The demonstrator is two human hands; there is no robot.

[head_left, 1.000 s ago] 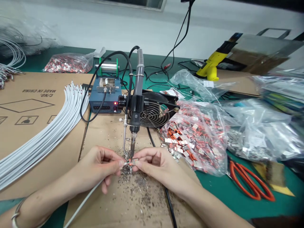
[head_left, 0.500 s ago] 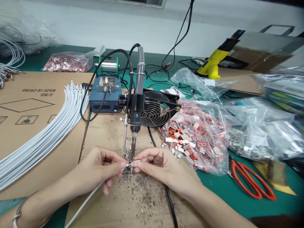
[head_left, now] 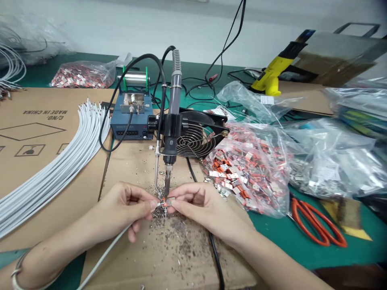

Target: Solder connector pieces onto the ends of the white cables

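Pinched in my left hand (head_left: 128, 207) is the end of a white cable (head_left: 104, 255), which trails down toward the front edge. My right hand (head_left: 196, 207) grips a small metal USB connector (head_left: 170, 201) with an orange part between finger and thumb. Cable end and connector meet right under the tip of a soldering iron (head_left: 168, 177), which is clamped upright in a stand. A thin metal solder feed tube (head_left: 157, 173) runs down beside the iron to the same spot. Whether the wires are joined to the connector is too small to tell.
Behind stand a blue soldering station (head_left: 131, 121) with a solder spool (head_left: 135, 78) and a black fan (head_left: 196, 139). White cables (head_left: 63, 173) lie at left. Bagged connectors (head_left: 248, 169), orange-handled scissors (head_left: 317, 221) and a yellow heat gun (head_left: 272, 74) are at right. Debris dots the cardboard (head_left: 121, 266).
The camera view has shifted slightly. The connector and cable end now sit closer against the iron's tip. Both hands keep their hold.
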